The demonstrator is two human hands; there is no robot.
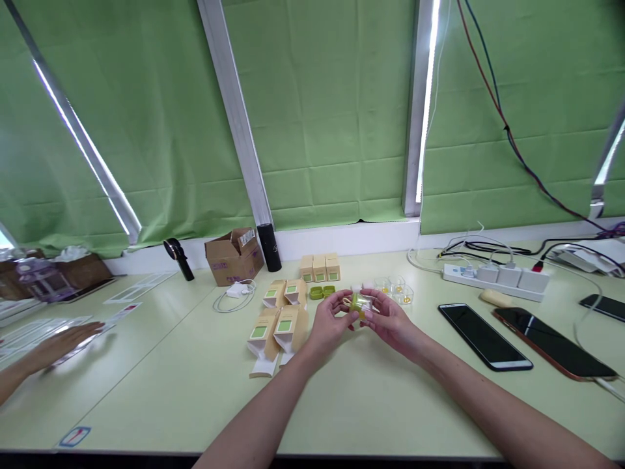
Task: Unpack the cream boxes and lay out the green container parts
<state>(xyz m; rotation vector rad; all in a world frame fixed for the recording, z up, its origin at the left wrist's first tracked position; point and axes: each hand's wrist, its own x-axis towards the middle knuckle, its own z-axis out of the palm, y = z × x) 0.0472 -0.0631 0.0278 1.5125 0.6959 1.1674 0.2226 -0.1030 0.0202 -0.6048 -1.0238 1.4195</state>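
Both hands meet over the table around a small clear container with a green part [360, 303]. My left hand [331, 320] grips its left side between thumb and fingers. On its right side, my right hand [393, 323] pinches the clear end. The fingers hide part of it. Just behind the hands are green square pieces [322, 292] and several clear cups with yellow bits inside [401, 290]. To the left lie small beige cartons with green labels [262, 333], their near flaps open. A row of three beige boxes [319, 268] stands farther back.
At right lie a phone [483, 335], a second phone [551, 342] and a white power strip [495, 280] with cables. A cardboard box [234, 257], black cylinder [269, 248] and white charger [237, 290] are at back left. Another person's hand [73, 340] rests over sheets at far left.
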